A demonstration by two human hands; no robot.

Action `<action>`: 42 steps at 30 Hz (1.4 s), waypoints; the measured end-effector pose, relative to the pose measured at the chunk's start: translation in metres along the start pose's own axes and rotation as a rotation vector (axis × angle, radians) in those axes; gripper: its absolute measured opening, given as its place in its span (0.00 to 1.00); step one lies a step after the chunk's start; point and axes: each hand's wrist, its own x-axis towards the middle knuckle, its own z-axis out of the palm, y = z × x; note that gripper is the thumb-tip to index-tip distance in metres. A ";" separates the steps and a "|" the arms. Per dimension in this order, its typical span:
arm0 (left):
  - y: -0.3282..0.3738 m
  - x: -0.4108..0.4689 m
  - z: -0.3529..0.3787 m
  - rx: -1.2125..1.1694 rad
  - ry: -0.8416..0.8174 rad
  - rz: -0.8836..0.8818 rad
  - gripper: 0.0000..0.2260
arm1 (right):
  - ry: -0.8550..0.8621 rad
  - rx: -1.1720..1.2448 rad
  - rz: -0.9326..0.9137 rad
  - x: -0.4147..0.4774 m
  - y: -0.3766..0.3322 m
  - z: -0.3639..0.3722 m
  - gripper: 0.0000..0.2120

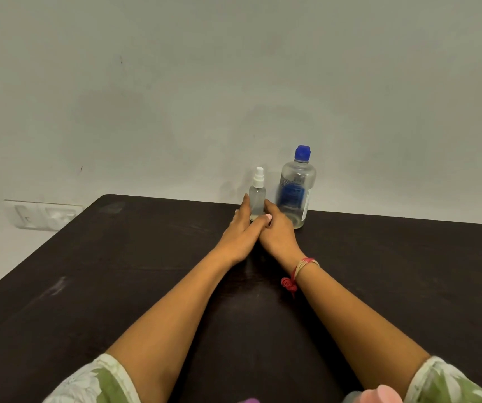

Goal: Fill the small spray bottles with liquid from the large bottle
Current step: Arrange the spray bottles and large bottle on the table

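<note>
The foot of the small spray bottle (257, 196) is hidden behind the left hand (241, 228) and the right hand (279, 231), which meet in front of it; whether either hand grips it cannot be told. The right hand also covers the lower left of the large bottle (298, 184), whose blue label is too blurred to read. The counter (146, 257) runs off three edges. The bottom edge cuts the left sleeve (97, 385), the right sleeve (449, 385) and a blurred, unidentifiable pink object (379, 395).

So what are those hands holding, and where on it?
The left hand and right hand clasp the small spray bottle round its lower body, as it stands on the table.
</note>
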 end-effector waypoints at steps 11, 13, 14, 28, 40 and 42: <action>0.005 -0.014 -0.006 -0.148 0.118 -0.032 0.28 | 0.090 0.176 0.087 -0.026 -0.012 -0.018 0.18; 0.011 -0.028 -0.003 -0.107 0.048 -0.067 0.32 | 0.031 0.210 0.137 -0.041 -0.015 -0.026 0.15; 0.012 -0.036 -0.001 -0.088 0.021 -0.080 0.32 | -0.010 0.237 0.163 -0.050 -0.017 -0.032 0.15; 0.021 -0.184 -0.003 -0.260 0.119 -0.028 0.06 | -0.190 0.492 0.365 -0.194 -0.032 -0.110 0.13; 0.025 -0.227 -0.007 -0.206 0.252 0.014 0.04 | -0.327 0.313 0.273 -0.266 -0.041 -0.132 0.35; 0.025 -0.227 -0.007 -0.201 0.216 0.021 0.03 | -0.374 0.302 0.238 -0.274 -0.044 -0.132 0.37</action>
